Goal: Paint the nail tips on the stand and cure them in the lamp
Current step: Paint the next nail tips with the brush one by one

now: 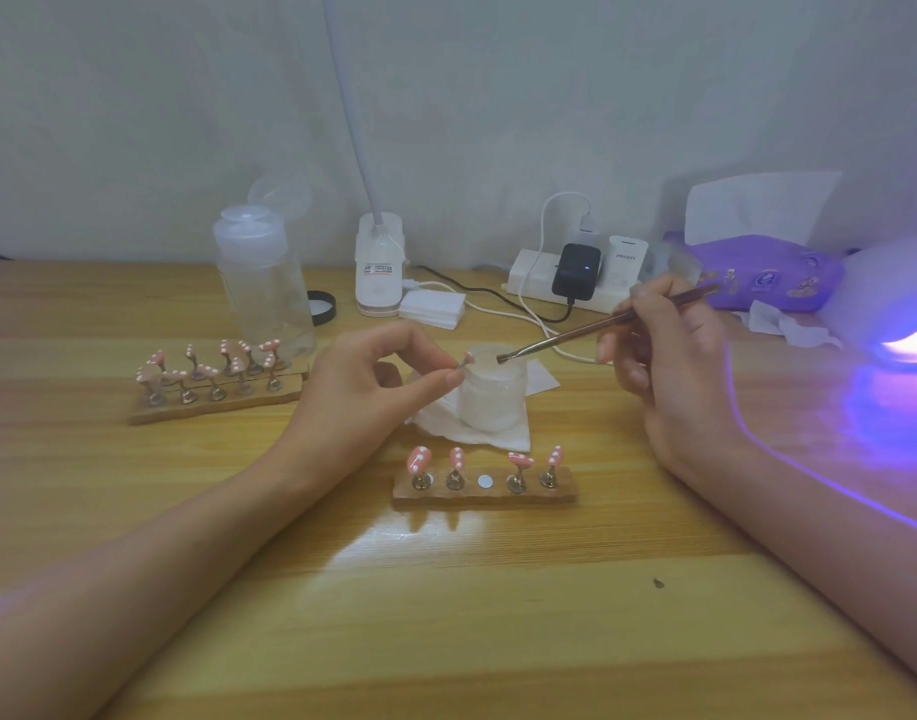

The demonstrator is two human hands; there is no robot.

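— Which nail tip are you on, and where is it?
— One pink nail tip (pixel 467 357), held up off the counter (pixel 446 626) just beside the rim of the white jar (pixel 492 405). My left grip (pixel 388 376) pinches its little peg between thumb and forefinger.
— And the brush?
— My right grip (pixel 669 356) pinches the brush (pixel 601 327) partway along its handle. The bristle end sits at the jar's open mouth; whether it touches what is inside, I cannot tell.
— The stand?
— The stand (pixel 485 500) lies in front of the jar, nearer to me. Four pink, white-dotted tips sit on their pegs, and a round white disc (pixel 485 480) shows in the middle spot.
— What's around that?
— The jar stands on a white tissue (pixel 477 439). To the left are two more stands (pixel 217 400) full of pink tips, with a clear bottle (pixel 264 283) behind them. On the right the lamp (pixel 893 314) glows violet. By the wall lie a power strip (pixel 534 278) and a purple tissue pack (pixel 757 278).
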